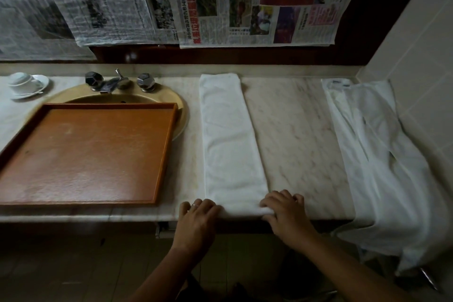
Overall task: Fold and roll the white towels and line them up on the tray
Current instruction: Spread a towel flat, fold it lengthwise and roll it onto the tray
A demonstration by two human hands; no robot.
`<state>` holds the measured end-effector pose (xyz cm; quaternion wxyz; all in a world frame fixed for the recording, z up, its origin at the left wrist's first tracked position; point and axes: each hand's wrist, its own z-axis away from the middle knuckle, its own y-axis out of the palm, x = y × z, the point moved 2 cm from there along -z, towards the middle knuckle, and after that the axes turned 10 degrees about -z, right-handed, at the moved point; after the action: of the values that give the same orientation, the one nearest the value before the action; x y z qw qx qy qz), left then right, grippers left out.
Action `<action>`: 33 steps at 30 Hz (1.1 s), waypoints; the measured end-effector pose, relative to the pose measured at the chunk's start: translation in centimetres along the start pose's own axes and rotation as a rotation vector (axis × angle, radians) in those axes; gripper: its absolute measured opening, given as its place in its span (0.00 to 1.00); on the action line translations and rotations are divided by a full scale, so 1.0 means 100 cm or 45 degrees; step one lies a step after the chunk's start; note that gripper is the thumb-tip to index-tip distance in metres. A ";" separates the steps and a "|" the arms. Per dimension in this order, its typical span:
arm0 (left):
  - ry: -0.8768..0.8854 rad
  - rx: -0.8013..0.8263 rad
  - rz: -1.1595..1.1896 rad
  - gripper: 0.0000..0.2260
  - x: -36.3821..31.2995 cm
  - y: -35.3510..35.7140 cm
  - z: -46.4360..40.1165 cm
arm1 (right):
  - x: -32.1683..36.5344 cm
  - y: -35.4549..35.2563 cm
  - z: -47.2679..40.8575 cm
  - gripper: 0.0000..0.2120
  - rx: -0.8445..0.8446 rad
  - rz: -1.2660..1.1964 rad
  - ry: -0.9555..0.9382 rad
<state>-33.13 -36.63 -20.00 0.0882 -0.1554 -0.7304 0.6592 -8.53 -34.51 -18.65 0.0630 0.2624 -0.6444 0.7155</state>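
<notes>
- So there's a white towel folded into one long narrow strip, running from the back edge of the marble counter right to the front edge, about mid-counter.
- Both hands are on its near end at the front edge. Left hand sits on the strip's left corner, fingers curled over the start of the roll, with a ring on one finger.
- Right hand is on the right corner, fingertips bent down and pinching the towel's edge, where the fabric bunches a little.
- The near end looks slightly turned up into a small roll between the two hands.
- Wooden tray lies left of the towel, along the front edge, its back part lying over the sink. Nothing on it.
- More white towels are heaped at the counter's right end against the tiled wall, spilling over the front edge.
- Taps are at the back edge behind the sink; a cup and saucer sit in the back left corner.
- Newspaper sheets hang over the wall behind.
</notes>
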 end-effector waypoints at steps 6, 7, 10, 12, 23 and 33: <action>-0.276 0.153 0.321 0.10 0.015 -0.016 -0.026 | -0.001 -0.022 -0.036 0.10 0.197 -0.315 0.418; -0.325 0.192 0.361 0.10 0.017 -0.017 -0.030 | -0.001 -0.025 -0.042 0.10 0.224 -0.347 0.475; -0.419 0.289 0.317 0.12 0.020 -0.015 -0.040 | -0.001 -0.027 -0.053 0.10 0.241 -0.397 0.596; -0.423 0.311 0.200 0.14 0.019 -0.016 -0.046 | 0.005 -0.027 -0.056 0.10 0.264 -0.289 0.602; 0.072 -0.104 -0.179 0.08 0.005 -0.005 -0.028 | 0.006 0.010 -0.007 0.14 -0.203 0.318 -0.184; -0.067 0.107 0.058 0.14 0.008 -0.013 -0.012 | -0.008 -0.003 -0.003 0.11 0.000 -0.039 0.036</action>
<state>-33.61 -35.38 -18.63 0.0604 -0.1506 -0.7005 0.6950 -7.82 -33.97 -18.74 0.0830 0.2622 -0.6394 0.7180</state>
